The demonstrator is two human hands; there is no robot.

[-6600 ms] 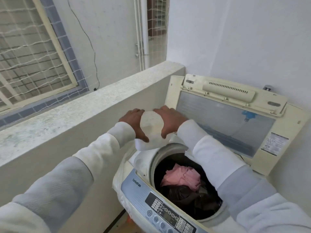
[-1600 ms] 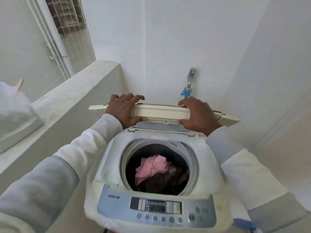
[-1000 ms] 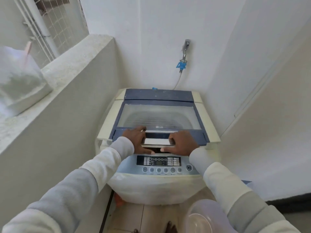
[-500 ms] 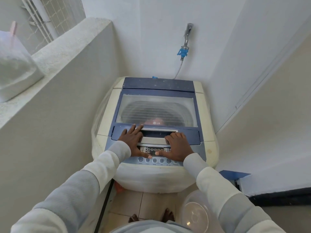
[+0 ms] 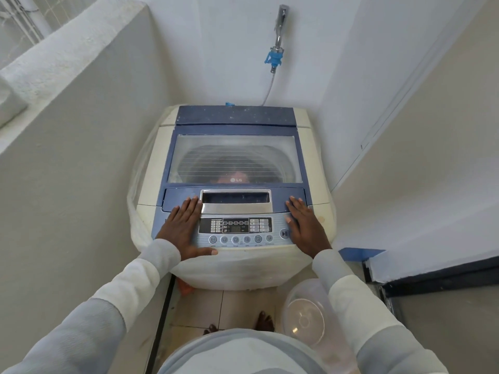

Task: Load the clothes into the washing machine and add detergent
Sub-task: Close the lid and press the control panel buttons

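Top-loading washing machine (image 5: 232,268), one unit, seen from above in a narrow corner between a low ledge wall (image 5: 67,58) on the left and a white wall on the right. Its single lid (image 5: 183,197) is shut flat. Through the one clear window (image 5: 235,157) in the lid the clothes (image 5: 235,176) show only dimly, as a pinkish patch against a dark mass; the number of garments cannot be told.

Two hands are on the machine, both palm down with straight fingers and holding nothing. The left hand (image 5: 183,230) lies over the left end of the control panel (image 5: 237,229), its fingertips on the lid's front strip just beside the handle recess (image 5: 235,198). The right hand (image 5: 305,228) lies over the panel's right end, its fingertips on the same strip and its thumb near the one large play/pause button (image 5: 284,234). The panel's display and its one row of small round buttons sit between the two hands. The clothes lie under the lid, beyond the fingertips, midway between the hands.

One tap (image 5: 281,22) with one blue connector (image 5: 274,58) is fixed to the back wall, and one hose (image 5: 268,90) runs down from it behind the machine. One clear plastic basin (image 5: 302,317) stands on the tiled floor (image 5: 202,306) by the right sleeve, near the toes (image 5: 264,321).
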